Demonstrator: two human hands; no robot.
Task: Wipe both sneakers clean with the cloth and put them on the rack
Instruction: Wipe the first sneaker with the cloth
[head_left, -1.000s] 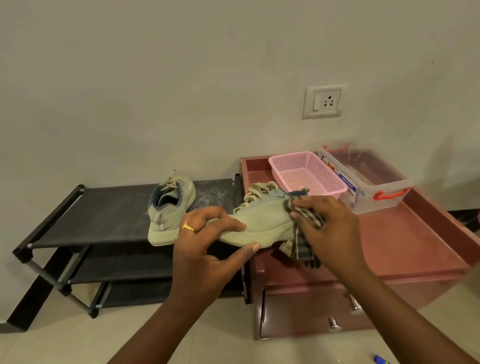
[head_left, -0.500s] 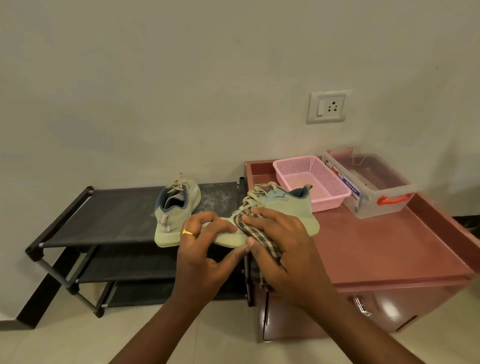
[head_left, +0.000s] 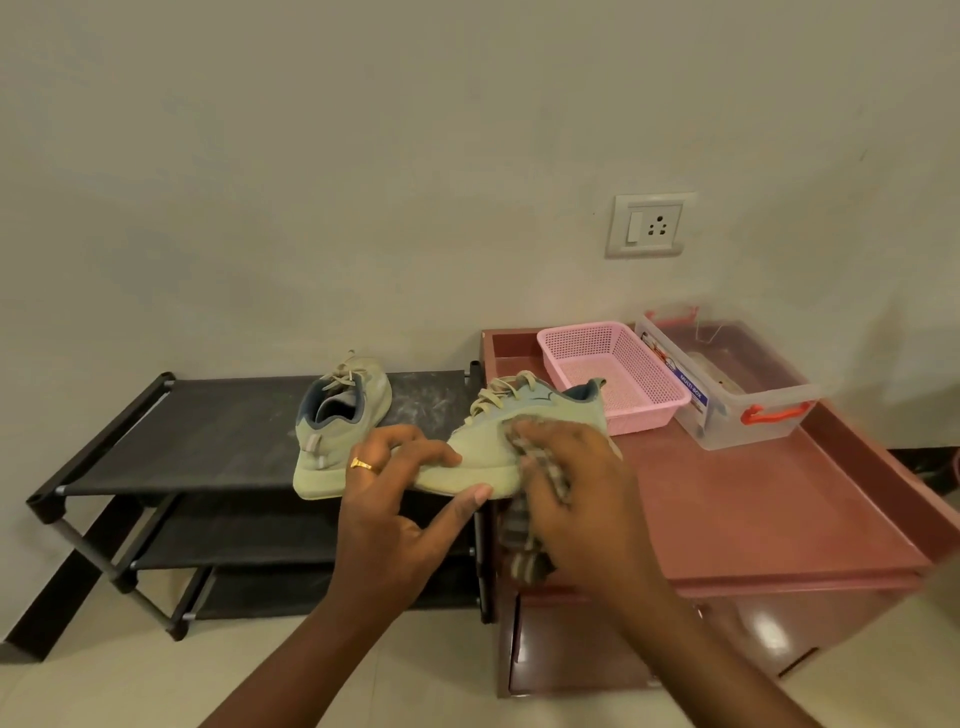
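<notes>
My left hand (head_left: 400, 493) grips the toe of a pale green sneaker (head_left: 488, 447), thumb under the sole, holding it in the air between the rack and the cabinet. Pressed against the side of that sneaker is a checked cloth (head_left: 540, 483), which my right hand (head_left: 576, 493) holds; the cloth's loose end hangs below the hand and looks blurred. The other pale green sneaker (head_left: 332, 431) stands on the top shelf of the black rack (head_left: 171, 441), heel towards me.
A reddish cabinet top (head_left: 753, 509) with raised edges is on the right, carrying a pink mesh basket (head_left: 613, 379) and a clear plastic box (head_left: 727, 384) with red handles. A wall socket (head_left: 649, 226) is above. Lower rack shelves and tiled floor lie below.
My right hand with the cloth has slid from the sneaker's heel end to the laces and now sits on its side. The view has shifted slightly.
</notes>
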